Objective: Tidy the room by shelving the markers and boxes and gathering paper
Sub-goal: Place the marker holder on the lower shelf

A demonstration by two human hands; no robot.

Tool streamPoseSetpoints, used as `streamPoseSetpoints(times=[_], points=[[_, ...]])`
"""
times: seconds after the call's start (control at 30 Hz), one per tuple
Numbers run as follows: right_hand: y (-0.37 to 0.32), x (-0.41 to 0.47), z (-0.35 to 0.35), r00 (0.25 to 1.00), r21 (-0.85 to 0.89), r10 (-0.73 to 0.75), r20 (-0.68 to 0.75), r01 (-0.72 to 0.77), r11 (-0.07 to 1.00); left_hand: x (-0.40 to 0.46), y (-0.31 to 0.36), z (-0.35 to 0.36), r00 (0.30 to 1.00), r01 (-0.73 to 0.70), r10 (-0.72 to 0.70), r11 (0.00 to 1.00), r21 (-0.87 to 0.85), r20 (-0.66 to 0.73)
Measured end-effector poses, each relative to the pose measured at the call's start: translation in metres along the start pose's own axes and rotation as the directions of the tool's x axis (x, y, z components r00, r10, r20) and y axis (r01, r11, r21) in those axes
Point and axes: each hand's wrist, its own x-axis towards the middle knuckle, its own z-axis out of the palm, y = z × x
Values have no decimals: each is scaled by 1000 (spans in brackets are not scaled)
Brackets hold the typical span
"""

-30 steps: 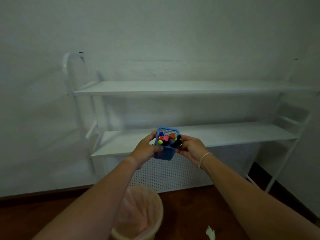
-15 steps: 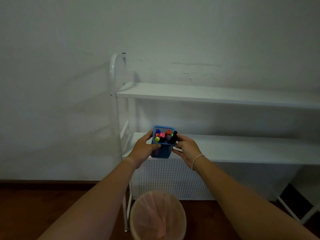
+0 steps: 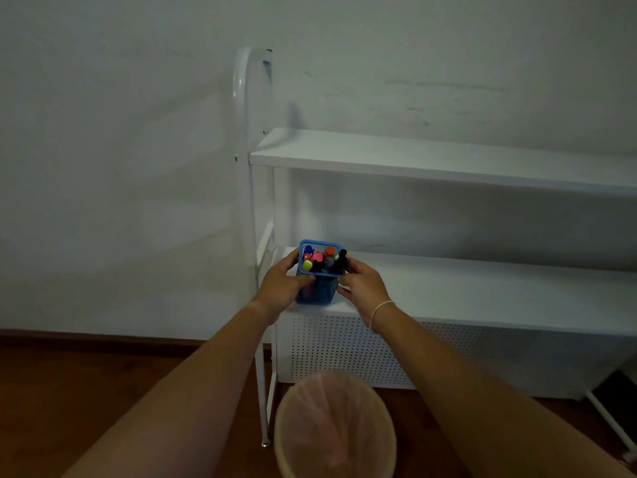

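1. Where the floor meets the foot of the white shelf unit (image 3: 448, 160), a round bin (image 3: 336, 426) with a pink liner stands just in front of the unit's left leg.
2. Above the bin, the left hand (image 3: 281, 288) and the right hand (image 3: 363, 288) clasp a blue mesh cup (image 3: 315, 291) from either side.
3. Upright, its long axis vertical and its mouth up, the cup sits at the left front corner of the unit's lower shelf (image 3: 482, 291).
4. Markers (image 3: 322, 259) stand in it, caps pointing up.
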Motion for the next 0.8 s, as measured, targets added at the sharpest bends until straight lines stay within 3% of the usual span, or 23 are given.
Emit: streamPoseSetpoints(times=[0.47,0.8], points=[[22,59,25,990,20,-4,-139,7,1000,55,-22,2,983,-66,60,998,-25,-171],[20,94,39,994,-10,7,-108,-8,1000,80,-22,-6,969,-75,70,997,-12,-237]])
